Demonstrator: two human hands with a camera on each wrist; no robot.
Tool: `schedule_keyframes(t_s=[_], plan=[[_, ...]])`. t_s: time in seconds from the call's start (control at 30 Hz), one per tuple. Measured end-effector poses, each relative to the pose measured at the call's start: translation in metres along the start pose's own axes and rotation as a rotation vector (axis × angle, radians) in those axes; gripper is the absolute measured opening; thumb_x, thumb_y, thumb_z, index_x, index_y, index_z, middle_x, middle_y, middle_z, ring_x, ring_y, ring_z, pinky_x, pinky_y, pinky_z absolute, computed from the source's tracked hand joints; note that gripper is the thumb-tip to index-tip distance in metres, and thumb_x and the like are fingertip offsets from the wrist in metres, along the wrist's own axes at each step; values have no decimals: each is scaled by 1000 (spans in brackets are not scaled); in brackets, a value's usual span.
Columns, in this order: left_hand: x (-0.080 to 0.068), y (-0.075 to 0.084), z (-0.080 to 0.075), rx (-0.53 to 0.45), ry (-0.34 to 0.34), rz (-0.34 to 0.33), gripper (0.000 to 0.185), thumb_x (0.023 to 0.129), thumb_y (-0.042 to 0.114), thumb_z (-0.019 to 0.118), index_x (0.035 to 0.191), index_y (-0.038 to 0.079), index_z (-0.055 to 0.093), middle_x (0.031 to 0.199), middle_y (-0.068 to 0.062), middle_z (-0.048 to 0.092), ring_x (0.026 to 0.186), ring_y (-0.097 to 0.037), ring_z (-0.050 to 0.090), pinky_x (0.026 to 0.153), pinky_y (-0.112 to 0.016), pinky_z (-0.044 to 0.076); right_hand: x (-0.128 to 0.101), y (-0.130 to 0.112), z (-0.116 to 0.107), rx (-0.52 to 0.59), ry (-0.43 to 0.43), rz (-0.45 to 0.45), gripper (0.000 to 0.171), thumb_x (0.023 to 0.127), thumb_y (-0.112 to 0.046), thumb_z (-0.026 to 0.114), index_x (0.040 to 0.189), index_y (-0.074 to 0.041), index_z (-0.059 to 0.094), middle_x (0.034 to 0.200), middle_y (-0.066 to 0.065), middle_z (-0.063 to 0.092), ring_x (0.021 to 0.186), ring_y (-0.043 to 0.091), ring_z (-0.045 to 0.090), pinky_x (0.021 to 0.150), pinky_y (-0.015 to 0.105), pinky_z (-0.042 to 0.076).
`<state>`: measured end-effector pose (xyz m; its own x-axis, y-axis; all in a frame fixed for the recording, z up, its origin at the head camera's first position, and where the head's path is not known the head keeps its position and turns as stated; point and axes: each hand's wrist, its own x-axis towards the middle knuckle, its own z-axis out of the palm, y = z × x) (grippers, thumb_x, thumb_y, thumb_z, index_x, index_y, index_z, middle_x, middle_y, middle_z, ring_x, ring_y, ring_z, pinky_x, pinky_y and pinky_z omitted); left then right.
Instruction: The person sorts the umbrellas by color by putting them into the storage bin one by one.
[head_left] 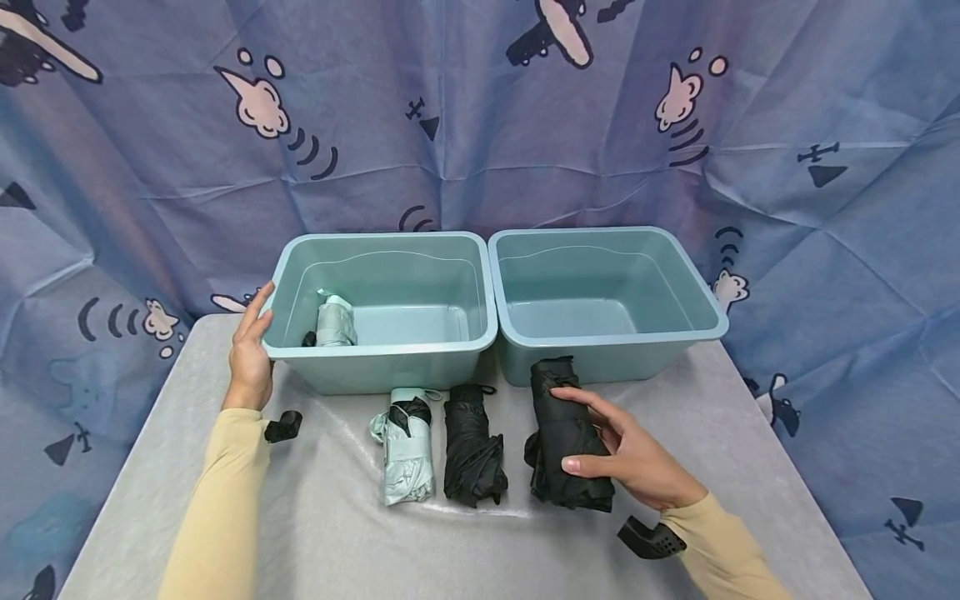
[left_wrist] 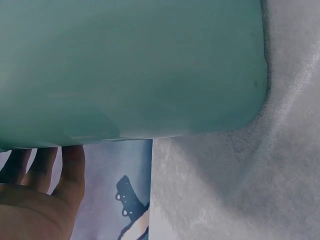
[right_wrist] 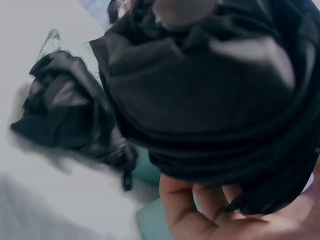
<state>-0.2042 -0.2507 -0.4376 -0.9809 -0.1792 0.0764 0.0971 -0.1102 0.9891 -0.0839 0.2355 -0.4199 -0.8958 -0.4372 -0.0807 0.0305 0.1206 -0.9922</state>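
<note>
We see the right bin (head_left: 609, 287) open from above — the left bin (head_left: 378, 292) holds one mint umbrella (head_left: 334, 321); three folded umbrellas crowd the front.

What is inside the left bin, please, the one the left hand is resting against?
Inside the left bin one folded mint-green umbrella lies near the front left corner, something small and dark beside it. The front wall hides the floor strip behind it. The left hand touches the rim.

The folded black umbrella (head_left: 564, 433) lay lengthwise on the bench, just in front of the right-hand bin (head_left: 600, 300), its fabric bunched and creased. The right hand (head_left: 630, 454) gripped it, thumb and fingers curled round it. The left-hand bin (head_left: 382, 308) stood upright, the left hand (head_left: 251, 350) touching its rim.
</note>
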Motion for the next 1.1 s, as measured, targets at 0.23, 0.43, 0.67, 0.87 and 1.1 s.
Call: schedule_keyframes(t_s=[0.23,0.43,0.67,0.87,1.1], plan=[[0,0,-1,12,5,3,52,110,19,30,162,19,30,168,1,19,148,-17,23,117,-30,24,-3,-32,-2,2,-34,-104,77,89,5,72,156,-13,38,158,13,30,132,22,45,101,27,45],[1,-1,-1,9,2,5,52,110,19,30,162,20,30,168,2,19,148,-17,23,117,-31,24,5,-53,-8,-13,-26,-130,79,88,7,72,157,-12,37,153,16,35,121,25,53,95,31,51],[1,-1,-1,12,4,6,51,110,19,29,162,20,30,168,2,19,148,-17,24,117,-32,24,26,-75,-22,-54,6,-125,80,88,7,74,156,-15,39,149,14,38,119,27,52,94,30,51],[1,-1,-1,14,3,-3,51,111,21,30,162,20,30,168,2,19,147,-18,25,114,-30,27,49,-90,-40,3,6,-117,81,88,11,71,157,-18,39,144,20,37,115,28,55,88,35,56],[1,-1,0,13,6,-3,51,110,20,30,162,20,30,167,2,20,147,-17,24,116,-31,26,86,-100,-62,64,-21,-85,79,90,11,69,156,-20,40,142,22,42,107,27,63,84,38,58]])
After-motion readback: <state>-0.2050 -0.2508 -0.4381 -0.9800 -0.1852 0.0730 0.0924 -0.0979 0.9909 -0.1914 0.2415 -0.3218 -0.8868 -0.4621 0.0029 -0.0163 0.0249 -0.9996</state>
